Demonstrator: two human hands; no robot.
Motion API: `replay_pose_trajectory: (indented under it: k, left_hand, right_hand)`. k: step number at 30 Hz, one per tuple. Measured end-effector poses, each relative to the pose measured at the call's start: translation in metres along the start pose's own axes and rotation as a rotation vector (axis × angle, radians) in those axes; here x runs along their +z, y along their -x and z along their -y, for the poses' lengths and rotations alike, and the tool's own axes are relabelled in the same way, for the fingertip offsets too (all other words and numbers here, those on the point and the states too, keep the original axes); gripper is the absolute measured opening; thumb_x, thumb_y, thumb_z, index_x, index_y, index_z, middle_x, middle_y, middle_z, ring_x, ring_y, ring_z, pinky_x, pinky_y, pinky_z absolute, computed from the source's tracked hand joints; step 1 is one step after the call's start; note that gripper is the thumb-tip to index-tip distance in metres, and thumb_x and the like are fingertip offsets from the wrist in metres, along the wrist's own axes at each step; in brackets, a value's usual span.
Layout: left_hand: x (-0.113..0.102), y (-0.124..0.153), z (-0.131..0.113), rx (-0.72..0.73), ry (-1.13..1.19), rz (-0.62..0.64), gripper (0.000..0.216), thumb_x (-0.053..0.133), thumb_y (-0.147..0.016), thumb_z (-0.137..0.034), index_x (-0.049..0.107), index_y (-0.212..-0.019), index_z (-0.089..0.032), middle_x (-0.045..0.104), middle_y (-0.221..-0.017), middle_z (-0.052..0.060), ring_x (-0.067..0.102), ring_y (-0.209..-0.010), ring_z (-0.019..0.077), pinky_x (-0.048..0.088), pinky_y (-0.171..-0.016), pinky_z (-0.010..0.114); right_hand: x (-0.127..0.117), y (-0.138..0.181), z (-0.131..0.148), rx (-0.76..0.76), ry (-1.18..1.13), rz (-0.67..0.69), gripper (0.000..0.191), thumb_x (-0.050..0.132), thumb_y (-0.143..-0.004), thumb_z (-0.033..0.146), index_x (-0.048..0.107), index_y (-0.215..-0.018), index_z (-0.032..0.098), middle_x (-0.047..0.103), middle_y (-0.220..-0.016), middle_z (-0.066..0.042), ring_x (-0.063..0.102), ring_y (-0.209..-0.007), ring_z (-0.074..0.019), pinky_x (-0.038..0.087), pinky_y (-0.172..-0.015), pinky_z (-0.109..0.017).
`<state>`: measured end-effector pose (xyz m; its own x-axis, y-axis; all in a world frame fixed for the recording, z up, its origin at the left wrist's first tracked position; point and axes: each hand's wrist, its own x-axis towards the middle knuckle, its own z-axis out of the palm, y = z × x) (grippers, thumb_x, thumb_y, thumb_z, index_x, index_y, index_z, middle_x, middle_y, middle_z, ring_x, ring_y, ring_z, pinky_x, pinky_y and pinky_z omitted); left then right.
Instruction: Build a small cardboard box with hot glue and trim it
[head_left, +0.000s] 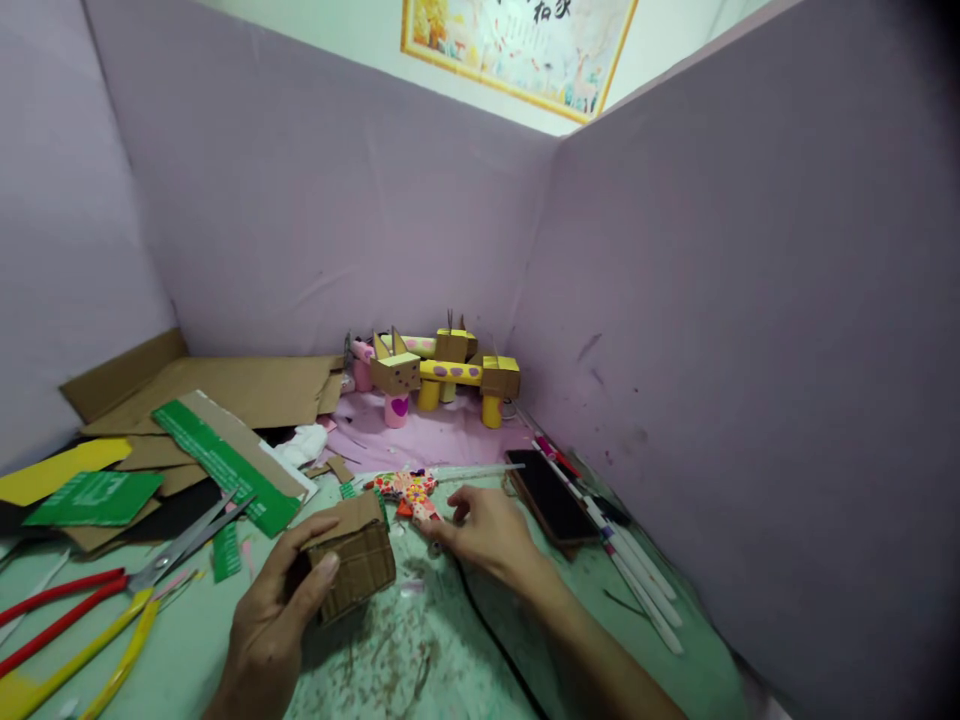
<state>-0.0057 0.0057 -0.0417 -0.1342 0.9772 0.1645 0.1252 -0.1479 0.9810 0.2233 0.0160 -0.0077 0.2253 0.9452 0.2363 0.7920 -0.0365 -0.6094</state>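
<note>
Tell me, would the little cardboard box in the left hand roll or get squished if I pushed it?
The cardboard box would probably slide or tip rather than roll, because its faces look fairly flat. It's likely light for its size, being cardboard. Its front looks creased, so a hard push might dent it.

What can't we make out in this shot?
Head view:
- Cardboard box: left end partly behind the left grip; far side faces away.
- Glue gun: contact with the right grip unclear, fingers overlap its handle.
- Black cable: cut off by bottom edge.
- Framed picture: top cut off; fine print too small.
</note>
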Motion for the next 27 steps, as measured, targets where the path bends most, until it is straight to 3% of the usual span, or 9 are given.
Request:
replay_pose_trajectory:
  k: [2, 5, 9, 15, 19, 22, 25, 27]
  left_hand:
    - [-0.001, 0.0, 0.002, 0.012, 0.005, 0.032, 0.04, 0.061, -0.077, -0.053, 0.063, -0.106, -0.025, 0.068, -0.113, 0.002, 0.062, -0.105, 0.0266, 0.054, -0.082, 0.028]
    - [-0.002, -0.003, 0.006, 0.006, 0.023, 0.087, 0.043, 0.063, -0.076, -0.055, 0.063, -0.106, -0.025, 0.069, -0.113, 0.003, 0.063, -0.105, 0.0274, 0.055, -0.083, 0.03]
    - [-0.003, -0.005, 0.007, -0.003, 0.05, 0.129, 0.043, 0.065, -0.075, -0.054, 0.064, -0.105, -0.024, 0.07, -0.112, 0.004, 0.066, -0.099, 0.0281, 0.058, -0.076, 0.03]
    - [0.001, 0.0, -0.001, -0.023, 0.086, 0.128, 0.04, 0.066, -0.075, -0.052, 0.063, -0.103, -0.024, 0.071, -0.106, 0.002, 0.067, -0.095, 0.0252, 0.057, -0.072, 0.026]
    - [0.004, 0.005, -0.008, -0.027, 0.118, 0.204, 0.035, 0.064, -0.078, -0.046, 0.064, -0.103, -0.021, 0.071, -0.105, 0.004, 0.066, -0.093, 0.0243, 0.056, -0.074, 0.028]
    - [0.008, 0.008, -0.015, -0.028, 0.159, 0.289, 0.031, 0.064, -0.078, -0.041, 0.064, -0.102, -0.021, 0.07, -0.106, 0.004, 0.066, -0.093, 0.0241, 0.055, -0.077, 0.029]
    - [0.013, 0.009, -0.021, -0.008, 0.168, 0.359, 0.028, 0.063, -0.077, -0.037, 0.065, -0.1, -0.02, 0.07, -0.107, 0.005, 0.066, -0.096, 0.0254, 0.054, -0.08, 0.032]
    - [0.015, 0.008, -0.025, 0.018, 0.17, 0.398, 0.027, 0.062, -0.078, -0.035, 0.065, -0.101, -0.02, 0.07, -0.11, 0.007, 0.065, -0.1, 0.0265, 0.052, -0.086, 0.034]
  right_hand:
    - [0.01, 0.003, 0.005, -0.029, 0.074, 0.054, 0.021, 0.081, -0.058, 0.036, 0.072, -0.065, 0.019, 0.071, -0.064, -0.007, 0.063, -0.061, -0.0237, 0.036, -0.054, -0.028]
    - [0.015, -0.002, 0.008, -0.082, 0.137, 0.065, 0.005, 0.072, -0.069, 0.022, 0.072, -0.068, 0.017, 0.071, -0.075, -0.01, 0.063, -0.068, -0.0228, 0.037, -0.057, -0.028]
    - [0.01, -0.029, 0.001, -0.139, 0.133, 0.052, 0.013, 0.066, -0.073, 0.016, 0.074, -0.083, 0.017, 0.07, -0.086, -0.009, 0.062, -0.076, -0.0208, 0.041, -0.064, -0.027]
    - [0.011, -0.05, -0.011, -0.141, 0.025, 0.052, 0.011, 0.07, -0.07, 0.013, 0.074, -0.079, 0.015, 0.072, -0.083, -0.011, 0.065, -0.083, -0.0258, 0.045, -0.075, -0.033]
    - [0.006, -0.025, -0.003, -0.189, -0.181, 0.057, 0.022, 0.062, -0.082, 0.025, 0.07, -0.101, 0.016, 0.071, -0.107, -0.015, 0.063, -0.104, -0.0283, 0.046, -0.09, -0.041]
    - [0.005, 0.001, 0.005, -0.256, -0.461, 0.182, 0.041, 0.063, -0.083, 0.041, 0.059, -0.119, 0.022, 0.064, -0.122, -0.011, 0.062, -0.11, -0.0247, 0.051, -0.089, -0.039]
    - [0.011, 0.02, 0.011, -0.263, -0.822, 0.323, 0.05, 0.076, -0.07, 0.05, 0.059, -0.111, 0.026, 0.051, -0.135, -0.01, 0.051, -0.125, -0.0279, 0.048, -0.095, -0.043]
    - [0.018, 0.028, 0.014, -0.242, -0.888, 0.378, 0.047, 0.078, -0.067, 0.051, 0.06, -0.103, 0.026, 0.048, -0.136, -0.01, 0.048, -0.127, -0.0285, 0.048, -0.096, -0.042]
